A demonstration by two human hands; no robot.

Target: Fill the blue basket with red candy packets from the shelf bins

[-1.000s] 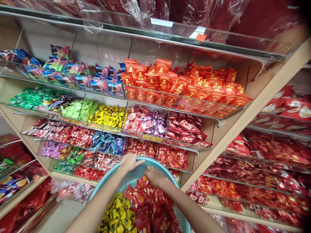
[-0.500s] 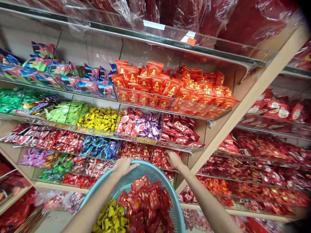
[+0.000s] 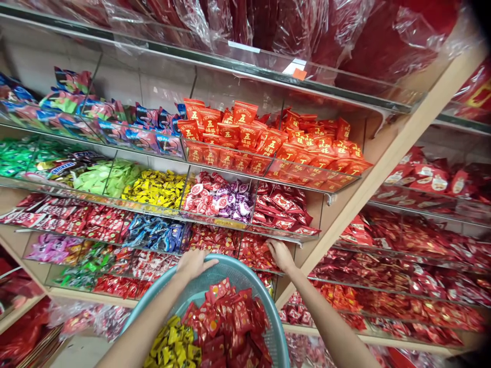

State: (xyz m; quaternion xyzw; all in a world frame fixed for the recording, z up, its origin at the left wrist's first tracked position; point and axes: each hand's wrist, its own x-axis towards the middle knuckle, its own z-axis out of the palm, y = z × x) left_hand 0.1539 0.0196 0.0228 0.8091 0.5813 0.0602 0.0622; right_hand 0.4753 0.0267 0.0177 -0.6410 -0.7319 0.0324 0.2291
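My left hand [image 3: 193, 264] is closed on the far rim of a teal plastic basket [image 3: 282, 329], its thumb lying along the edge. Inside the basket are red wrapped candies [image 3: 233, 319] and, at the lower left, yellow wrapped candies [image 3: 174, 345]. My right hand [image 3: 282, 254] reaches into a low shelf compartment of red candy packets [image 3: 253, 251], just beyond the basket's right side. Its fingers are curled down among the packets; the fingertips and whatever they hold are hidden.
A clear shelf lip [image 3: 284, 232] runs just above my right hand. A slanting wooden divider [image 3: 345, 204] stands to its right, with more shelves of red packets [image 3: 418, 235] beyond. Upper shelves hold orange-red packets [image 3: 245, 133] and yellow candies [image 3: 155, 189]. Plastic-wrapped bags [image 3: 107, 317] lie below.
My right hand has shifted slightly right within the red packets. The basket and my left hand stay nearly where they were; the view has tilted a little.
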